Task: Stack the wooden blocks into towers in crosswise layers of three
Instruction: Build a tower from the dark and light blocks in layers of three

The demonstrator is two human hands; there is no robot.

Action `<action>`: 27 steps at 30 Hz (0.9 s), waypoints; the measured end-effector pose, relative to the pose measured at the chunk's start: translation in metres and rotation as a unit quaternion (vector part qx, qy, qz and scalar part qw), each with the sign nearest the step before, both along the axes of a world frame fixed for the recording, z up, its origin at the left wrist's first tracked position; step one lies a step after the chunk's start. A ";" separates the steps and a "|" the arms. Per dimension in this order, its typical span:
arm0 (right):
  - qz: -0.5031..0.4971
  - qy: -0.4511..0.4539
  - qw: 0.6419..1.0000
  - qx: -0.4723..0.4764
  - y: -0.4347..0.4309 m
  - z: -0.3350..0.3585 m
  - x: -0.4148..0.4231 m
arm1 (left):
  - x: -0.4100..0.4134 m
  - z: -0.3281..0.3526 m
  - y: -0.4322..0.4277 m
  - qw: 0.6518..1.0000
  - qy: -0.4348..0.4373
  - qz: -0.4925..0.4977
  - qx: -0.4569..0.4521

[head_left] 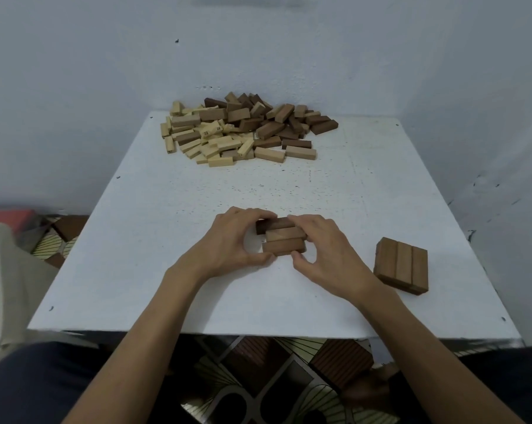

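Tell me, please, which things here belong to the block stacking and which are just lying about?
Job: gripped blocks, left hand, right hand, side-by-side trio, loose block pile, table.
Lying about: red object, pale cushion, both left of the table.

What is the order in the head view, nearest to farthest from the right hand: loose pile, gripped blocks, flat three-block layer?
1. Gripped blocks, held by right hand, centre.
2. Flat three-block layer, near right.
3. Loose pile, far end.
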State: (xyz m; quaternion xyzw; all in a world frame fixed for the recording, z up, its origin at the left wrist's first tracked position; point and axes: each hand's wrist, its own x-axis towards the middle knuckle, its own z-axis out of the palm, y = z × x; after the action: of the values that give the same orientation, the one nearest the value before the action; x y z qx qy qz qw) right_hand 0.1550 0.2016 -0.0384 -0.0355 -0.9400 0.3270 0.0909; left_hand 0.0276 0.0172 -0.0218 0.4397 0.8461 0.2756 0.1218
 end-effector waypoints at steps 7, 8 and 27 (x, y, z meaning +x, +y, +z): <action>-0.018 0.020 0.999 -0.018 0.002 0.000 0.001 | -0.003 0.001 0.003 1.000 0.003 -0.023 -0.005; -0.029 0.021 0.999 -0.003 0.002 0.001 0.003 | -0.002 0.000 0.002 1.000 0.011 -0.021 -0.005; -0.037 -0.159 0.952 0.258 -0.008 -0.005 0.002 | 0.035 -0.029 0.004 0.967 0.193 0.069 -0.149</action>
State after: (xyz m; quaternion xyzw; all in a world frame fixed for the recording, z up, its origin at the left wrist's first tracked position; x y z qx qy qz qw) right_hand 0.1567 0.1932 -0.0433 -0.0971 -0.9926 0.0595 -0.0411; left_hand 0.0625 0.0209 -0.0505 0.4022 0.9133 0.0643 0.0008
